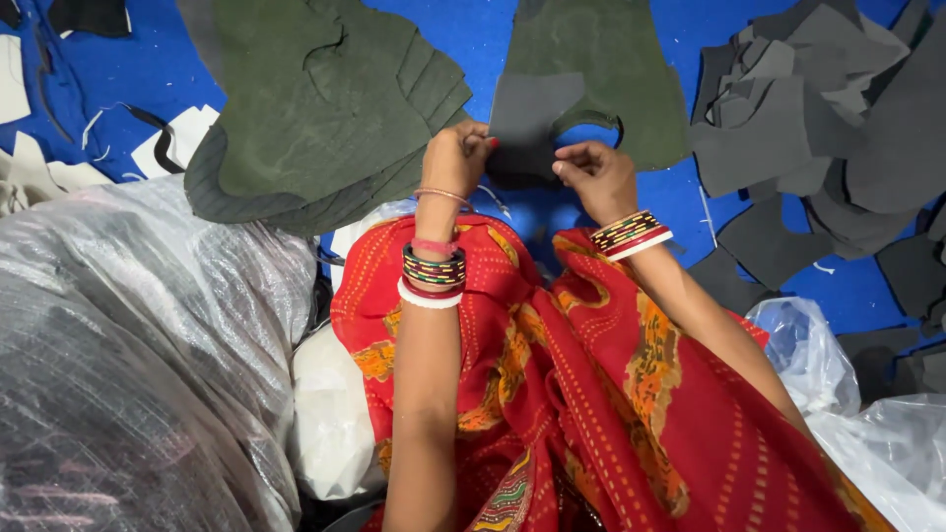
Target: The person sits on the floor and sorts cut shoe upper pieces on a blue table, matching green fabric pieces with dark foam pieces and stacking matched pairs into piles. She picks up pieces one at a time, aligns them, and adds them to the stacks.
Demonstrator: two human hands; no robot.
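Both hands pinch one grey cutout [527,123]: left hand [455,158] closed on its left edge, right hand [594,175] closed on the lower right. The cutout lies on the blue surface [473,39], overlapping a green piece [601,69]. Risk: grip catches the green piece too, layers lift together. Green stack [325,108] just left, grey pile [818,128] right, plastic bags [138,345] crowd the lap.

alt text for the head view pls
Both hands, left hand and right hand, pinch a grey cut piece over a blue mat. Green stacks and grey scraps lie around.
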